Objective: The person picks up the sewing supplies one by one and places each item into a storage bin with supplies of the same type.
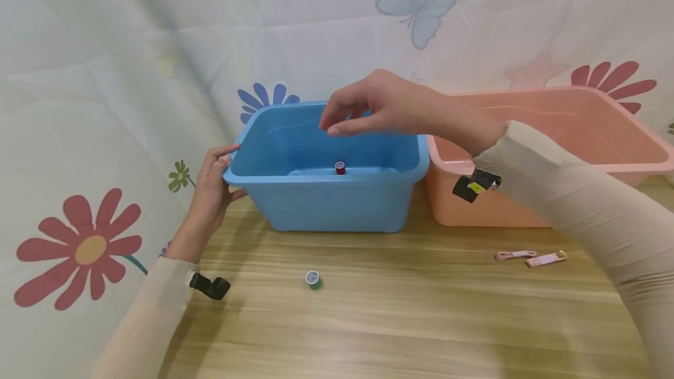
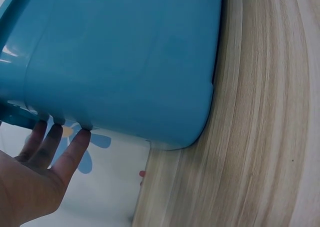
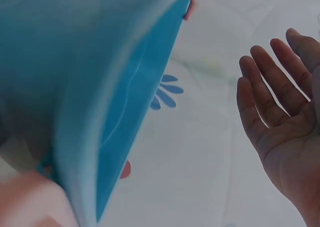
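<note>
- Blue plastic tub [image 1: 329,206] sits at the centre of the head view, with a red spool [image 1: 340,171] on its floor, just past the near rim; neither wrist view shows the spool.
- Green spool [image 1: 314,281] stands on the wooden table [image 1: 379,314] at the lower middle of the head view, in front of the blue tub and apart from it.
- Left hand [image 1: 208,186], left of centre in the head view, holds the end of the tub's rim. The left wrist view adds what the head view hides: three fingers, slightly spread, their tips touching the tub under the rim.
- Right hand [image 1: 371,104], upper middle of the head view, hangs over the blue tub with fingers loosely bent. From the head it is hard to see between thumb and fingers; the right wrist view, at its right edge, shows the bare palm and fingers a little apart.
- Pink tub [image 1: 487,206] stands just beside the blue one, at the right of the head view; in the right wrist view only a pink blur shows, lower left.
- Two pink cord bundles [image 1: 546,259] lie on the table at the lower right of the head view.
</note>
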`<state>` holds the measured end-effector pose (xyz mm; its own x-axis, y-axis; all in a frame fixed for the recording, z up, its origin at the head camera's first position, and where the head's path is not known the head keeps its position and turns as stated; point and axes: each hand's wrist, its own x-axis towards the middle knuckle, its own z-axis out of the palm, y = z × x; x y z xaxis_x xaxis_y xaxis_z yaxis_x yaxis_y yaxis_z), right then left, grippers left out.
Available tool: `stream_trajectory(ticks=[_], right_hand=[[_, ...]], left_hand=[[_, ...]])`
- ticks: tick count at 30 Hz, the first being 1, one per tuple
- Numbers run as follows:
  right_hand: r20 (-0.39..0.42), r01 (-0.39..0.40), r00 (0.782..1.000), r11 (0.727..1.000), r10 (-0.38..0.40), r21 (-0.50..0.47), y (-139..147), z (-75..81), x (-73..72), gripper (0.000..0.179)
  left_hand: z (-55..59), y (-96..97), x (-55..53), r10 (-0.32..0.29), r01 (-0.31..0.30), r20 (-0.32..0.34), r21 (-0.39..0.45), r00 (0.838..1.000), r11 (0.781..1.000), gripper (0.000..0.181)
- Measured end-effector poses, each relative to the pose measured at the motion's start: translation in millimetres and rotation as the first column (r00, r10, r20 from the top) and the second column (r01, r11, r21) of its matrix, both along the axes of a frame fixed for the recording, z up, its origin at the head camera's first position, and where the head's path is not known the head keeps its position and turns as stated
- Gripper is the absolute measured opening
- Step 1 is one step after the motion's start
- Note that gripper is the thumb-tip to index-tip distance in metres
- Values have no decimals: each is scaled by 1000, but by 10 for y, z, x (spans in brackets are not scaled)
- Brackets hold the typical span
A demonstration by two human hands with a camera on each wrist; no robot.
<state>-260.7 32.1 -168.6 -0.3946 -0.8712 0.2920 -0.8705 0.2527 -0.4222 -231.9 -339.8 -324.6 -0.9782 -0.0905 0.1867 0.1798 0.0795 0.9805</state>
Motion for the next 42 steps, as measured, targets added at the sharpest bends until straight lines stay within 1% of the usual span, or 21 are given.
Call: stream_trajectory(ticks=[4,9,12,15,20,25,31,36,42], right_hand=[[-22,-56,998,998,56,-40,38,-182,154,18],[-11,-117,993,991,116,-71,95,-450,352,20],[15,-132,991,988,134,-84,101,-587,435,21],[15,-136,990,987,138,-85,103,-671,488,23],[-9,-138,990,989,138,-53,143,-737,562,26],[5,-135,991,990,135,-48,166,-767,642,27],[48,-136,989,989,138,-52,169,-809,716,28],[71,-138,988,990,140,-37,165,-852,737,29],[102,-146,983,988,150,-49,145,-930,736,28]], left_hand=[[4,-2,12,-10,10,-14,6,1000,1000,35],[9,18,34,-18,18,-16,11,1000,1000,35],[22,19,58,-4,4,-18,3,1000,1000,35],[40,16,72,8,-8,-21,0,1000,1000,35],[44,17,71,9,-9,-5,5,1000,1000,35],[29,37,58,25,-25,6,-5,1000,1000,35],[22,29,44,34,-34,13,-9,999,999,34],[7,20,55,31,-31,17,-13,999,999,35],[26,25,68,26,-26,6,-10,1000,1000,35]])
